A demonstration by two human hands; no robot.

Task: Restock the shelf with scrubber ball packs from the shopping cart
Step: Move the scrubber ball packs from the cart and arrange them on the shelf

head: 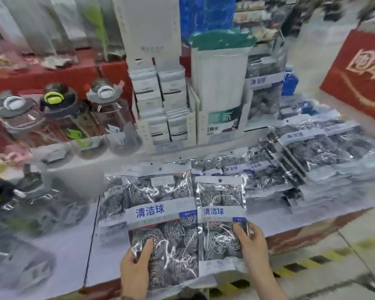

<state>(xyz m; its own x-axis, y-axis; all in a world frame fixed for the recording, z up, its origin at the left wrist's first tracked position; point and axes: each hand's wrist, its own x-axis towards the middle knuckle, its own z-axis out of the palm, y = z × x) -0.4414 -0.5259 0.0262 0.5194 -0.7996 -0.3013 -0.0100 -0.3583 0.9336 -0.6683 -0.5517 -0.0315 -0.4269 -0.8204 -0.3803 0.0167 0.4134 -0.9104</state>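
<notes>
Two clear scrubber ball packs with blue lettering lie side by side at the front of the shelf [69, 245]. My left hand [136, 267] grips the lower left corner of the larger pack [162, 213], thumb on top. My right hand [250, 243] holds the lower right edge of the smaller pack [221, 215], thumb across its front. More scrubber ball packs [312, 146] lie stacked in overlapping rows to the right and behind. The shopping cart is out of view.
Large water bottles [115, 120] stand at the left and back left. White display boxes [165, 109] and a tall green-topped pack [221, 83] stand behind. A red display stand [359, 74] is at the right, by a floor with yellow-black hazard tape [312, 260].
</notes>
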